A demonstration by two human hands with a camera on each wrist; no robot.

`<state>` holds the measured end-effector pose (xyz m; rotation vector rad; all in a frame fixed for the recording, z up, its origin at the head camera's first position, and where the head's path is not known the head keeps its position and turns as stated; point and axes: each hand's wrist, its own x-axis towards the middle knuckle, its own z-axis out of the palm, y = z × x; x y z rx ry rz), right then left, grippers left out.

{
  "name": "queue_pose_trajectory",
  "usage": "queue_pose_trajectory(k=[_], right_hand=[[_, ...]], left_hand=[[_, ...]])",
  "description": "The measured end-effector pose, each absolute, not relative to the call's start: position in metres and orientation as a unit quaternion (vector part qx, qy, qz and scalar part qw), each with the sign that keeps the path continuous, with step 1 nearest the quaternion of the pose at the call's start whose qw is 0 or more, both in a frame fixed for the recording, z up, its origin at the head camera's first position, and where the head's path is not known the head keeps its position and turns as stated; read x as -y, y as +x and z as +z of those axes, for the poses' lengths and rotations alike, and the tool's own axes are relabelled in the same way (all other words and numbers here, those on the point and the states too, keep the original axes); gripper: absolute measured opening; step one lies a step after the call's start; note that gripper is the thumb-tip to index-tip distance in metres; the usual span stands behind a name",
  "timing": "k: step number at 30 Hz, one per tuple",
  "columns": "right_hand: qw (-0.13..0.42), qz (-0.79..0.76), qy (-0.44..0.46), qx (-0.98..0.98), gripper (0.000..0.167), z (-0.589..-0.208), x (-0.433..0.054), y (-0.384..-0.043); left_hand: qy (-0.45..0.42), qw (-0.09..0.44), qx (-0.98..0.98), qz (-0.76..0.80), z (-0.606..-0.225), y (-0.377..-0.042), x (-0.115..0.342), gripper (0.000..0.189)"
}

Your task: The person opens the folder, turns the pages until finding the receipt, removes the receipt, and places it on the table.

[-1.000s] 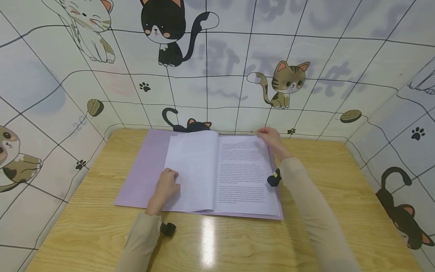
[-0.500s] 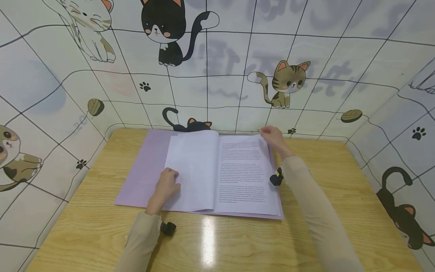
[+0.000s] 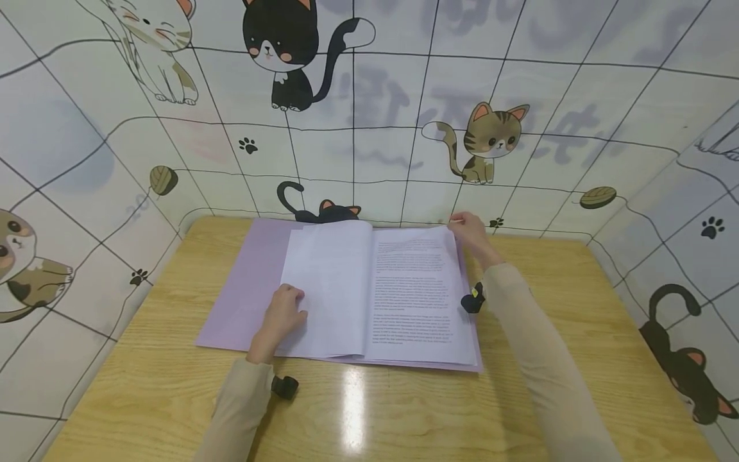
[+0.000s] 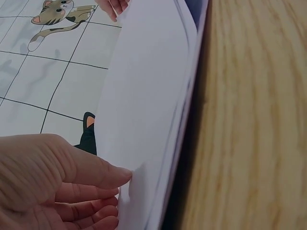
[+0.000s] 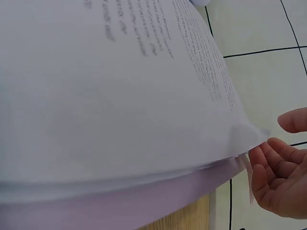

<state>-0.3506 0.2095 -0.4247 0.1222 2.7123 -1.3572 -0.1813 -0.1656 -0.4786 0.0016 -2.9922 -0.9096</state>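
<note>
A lilac folder [image 3: 245, 276] lies spread on the table, with white sheets in it. On the right is a printed page [image 3: 412, 295]; on the left, a turned sheet [image 3: 331, 289] shows its pale back. My left hand [image 3: 283, 314] rests at the left sheets' outer edge. In the left wrist view, its thumb [image 4: 108, 175] lies on the paper and its loosely bent fingers meet the edge. My right hand [image 3: 470, 234] is at the printed page's top right corner. The right wrist view shows its fingers [image 5: 276, 160] touching that slightly lifted corner, with the thumb [image 5: 293, 120] held apart.
The wooden table [image 3: 404, 417] extends in front of the folder and to both sides. Behind it stands a wall [image 3: 381, 154] with cat drawings and grid lines, close to the folder's far edge. Small black wrist cameras [image 3: 285, 387] sit at both cuffs.
My right hand has slid slightly to the right along the page's top edge, out to the corner. The left hand and the folder stay where they were.
</note>
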Motion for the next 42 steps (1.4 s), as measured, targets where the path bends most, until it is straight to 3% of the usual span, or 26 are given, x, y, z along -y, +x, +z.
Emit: queue_pose_trajectory(k=[10, 20, 30, 42], right_hand=[[0.087, -0.487, 0.041, -0.868, 0.044, -0.42, -0.212, -0.342], [0.175, -0.555, 0.03, -0.813, 0.049, -0.416, -0.211, -0.327], [0.182, -0.593, 0.009, -0.784, 0.047, -0.405, -0.207, -0.315], [0.217, -0.596, -0.034, -0.772, 0.05, -0.391, -0.2, -0.303]], left_hand=[[-0.011, 0.01, 0.956, -0.293, -0.478, -0.181, 0.165, 0.036], [-0.016, 0.018, 0.955, -0.295, -0.482, -0.182, 0.167, 0.036], [-0.02, 0.023, 0.945, -0.325, -0.489, -0.184, 0.176, 0.038], [-0.06, 0.071, 0.92, -0.38, -0.497, -0.182, 0.184, 0.032]])
